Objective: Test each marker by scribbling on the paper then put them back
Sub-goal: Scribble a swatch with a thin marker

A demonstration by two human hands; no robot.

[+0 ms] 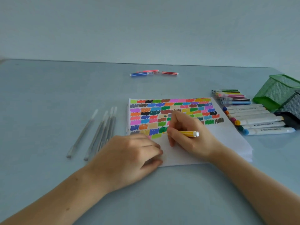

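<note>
A stack of white paper [224, 140] lies in front of me, its upper part filled with rows of coloured scribbles. My right hand [190, 135] grips a yellow marker [188, 133], tip pointing left and touching the sheet just below the lowest scribbles. My left hand [131, 156] rests curled on the paper's lower left corner; whether it holds anything is hidden. Thin markers [233, 97] lie in a row at the paper's upper right. Thick white markers [258, 120] with coloured caps lie below them.
Several grey slim pens [100, 132] lie to the left of the paper. A blue, a pink and a red marker [169, 73] lie far back on the table. A green mesh holder [279, 90] and a black mesh holder [292, 106] lie tipped at the right edge.
</note>
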